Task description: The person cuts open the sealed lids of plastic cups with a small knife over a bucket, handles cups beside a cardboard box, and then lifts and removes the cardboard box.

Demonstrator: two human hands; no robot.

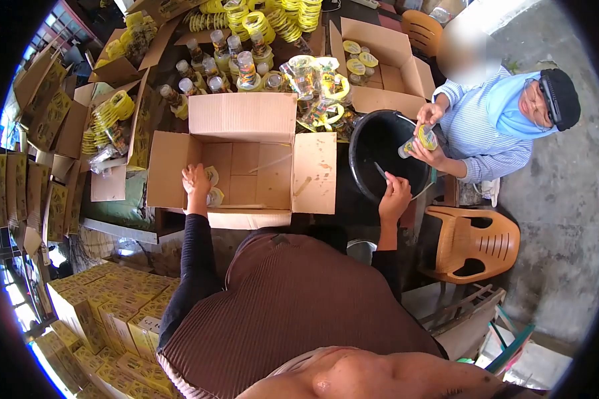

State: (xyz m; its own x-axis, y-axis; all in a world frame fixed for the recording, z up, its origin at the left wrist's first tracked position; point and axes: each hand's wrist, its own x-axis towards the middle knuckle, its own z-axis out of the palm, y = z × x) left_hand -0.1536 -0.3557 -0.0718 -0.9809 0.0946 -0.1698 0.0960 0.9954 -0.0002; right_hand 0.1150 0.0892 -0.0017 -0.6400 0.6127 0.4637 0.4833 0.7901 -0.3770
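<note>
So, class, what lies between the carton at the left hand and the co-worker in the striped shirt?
A black bucket, as the head view shows.

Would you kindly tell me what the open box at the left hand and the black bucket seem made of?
Open box: matt brown cardboard, judging by its stiff, spread flaps. Black bucket: probably plastic, fairly smooth, with a moulded-looking round rim.

Brown ribbed top (313, 299) over black sleeves (198, 249)
Fine ridges line the top (a pale trim (177, 378) edges it); long sleeves leave the left hand (196, 181) and right hand (396, 198) bare.
</note>
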